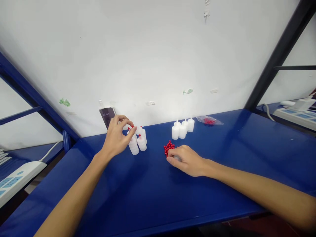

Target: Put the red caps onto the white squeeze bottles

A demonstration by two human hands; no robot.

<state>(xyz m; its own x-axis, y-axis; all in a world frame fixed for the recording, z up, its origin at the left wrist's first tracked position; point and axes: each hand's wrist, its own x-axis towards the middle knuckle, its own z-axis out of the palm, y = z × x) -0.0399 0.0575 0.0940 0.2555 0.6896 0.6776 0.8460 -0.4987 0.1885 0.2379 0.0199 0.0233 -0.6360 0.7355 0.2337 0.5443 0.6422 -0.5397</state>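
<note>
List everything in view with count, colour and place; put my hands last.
Red-capped bottles: at least four, white, by left hand, partly hidden
Bottles without red caps: about five, white, near wall
Loose caps: many, red, piled by right hand
Bag: one, clear with red inside, table's back edge
Phone: one, dark screen, behind left hand
Table: one, blue, below hands
Wall: one, white, behind table
Frame bars: several, blue left, dark right
Power strips: two, white and blue, far left and right
Cables: white, beside strips
Left hand: one, at red-capped bottles
Right hand: one, at loose caps
</note>
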